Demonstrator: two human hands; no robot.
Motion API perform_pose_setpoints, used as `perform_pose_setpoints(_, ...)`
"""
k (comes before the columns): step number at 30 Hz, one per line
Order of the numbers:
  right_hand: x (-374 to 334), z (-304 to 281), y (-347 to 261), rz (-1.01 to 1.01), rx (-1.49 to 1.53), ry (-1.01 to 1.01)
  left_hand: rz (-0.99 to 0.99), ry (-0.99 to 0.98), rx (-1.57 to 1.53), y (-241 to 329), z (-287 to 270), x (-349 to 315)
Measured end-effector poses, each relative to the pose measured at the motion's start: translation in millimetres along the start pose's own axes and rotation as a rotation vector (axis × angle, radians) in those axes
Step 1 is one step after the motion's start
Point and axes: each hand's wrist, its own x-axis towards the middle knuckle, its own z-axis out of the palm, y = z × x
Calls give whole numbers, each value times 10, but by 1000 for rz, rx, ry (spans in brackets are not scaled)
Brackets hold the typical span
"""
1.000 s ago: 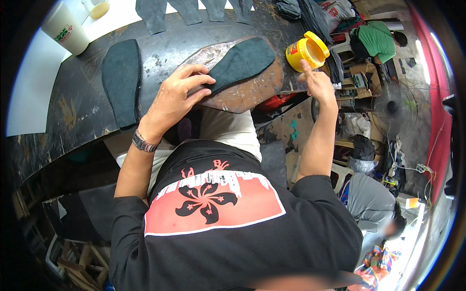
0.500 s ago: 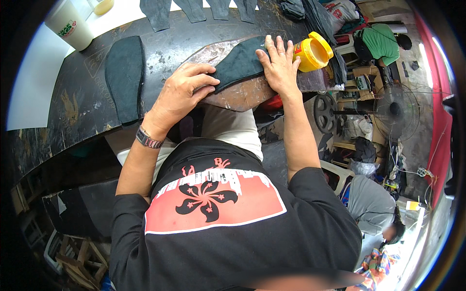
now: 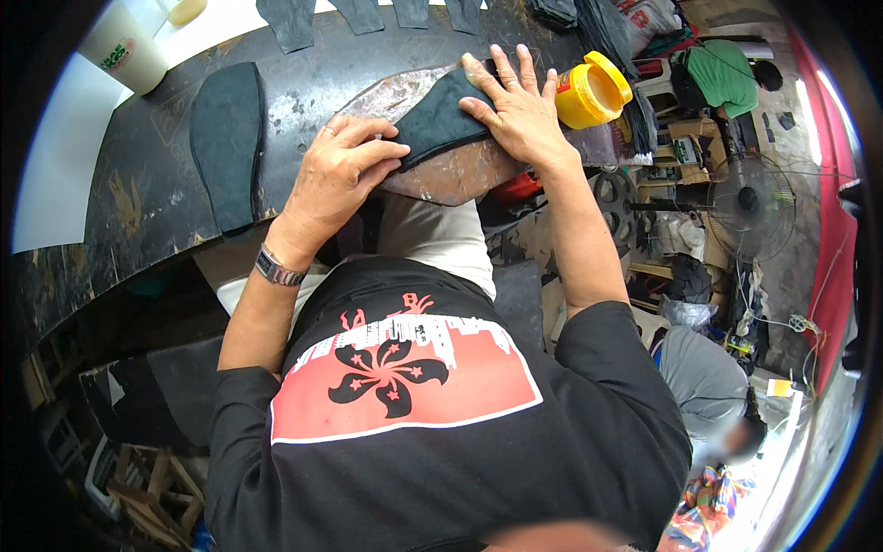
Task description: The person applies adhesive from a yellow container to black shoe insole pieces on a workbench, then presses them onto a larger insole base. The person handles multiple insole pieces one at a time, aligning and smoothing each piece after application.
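A dark, suede-like insole (image 3: pixel 440 118) lies across a worn, brown-stained board (image 3: pixel 460 175) at the near edge of the table. My left hand (image 3: pixel 333 170) has its thumb and fingertips pinched together at the insole's left end. Flat on its right part rests my right hand (image 3: pixel 526 120), fingers spread, covering that end. Just right of that hand is an open yellow plastic tub (image 3: pixel 590 94), tilted, its lid raised. A second dark insole (image 3: pixel 226 147), apparently with another layer beneath, lies on the table to the left of my left hand.
Several dark cut pieces (image 3: pixel 354 14) line the table's far edge, near a white cup (image 3: pixel 124 48). Dark sheets (image 3: pixel 612 64) are stacked at the right. Beyond stand a fan (image 3: pixel 750 198) and two other people, one in green (image 3: pixel 722 78), one in grey (image 3: pixel 704 377).
My right hand has slid a little left over the insole, its fingers and thumb spreading wider. The left hand keeps its place at the insole's left end.
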Motion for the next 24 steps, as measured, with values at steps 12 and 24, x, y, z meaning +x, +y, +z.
perform_pose_setpoints(12, -204, -159, -313, -315, 110, 20, 44, -3, 35, -9, 4, 4)
perform_pose_setpoints(24, -329, -183, -632, -328, 152, 9, -14, 15, 62, 31, -19, 7)
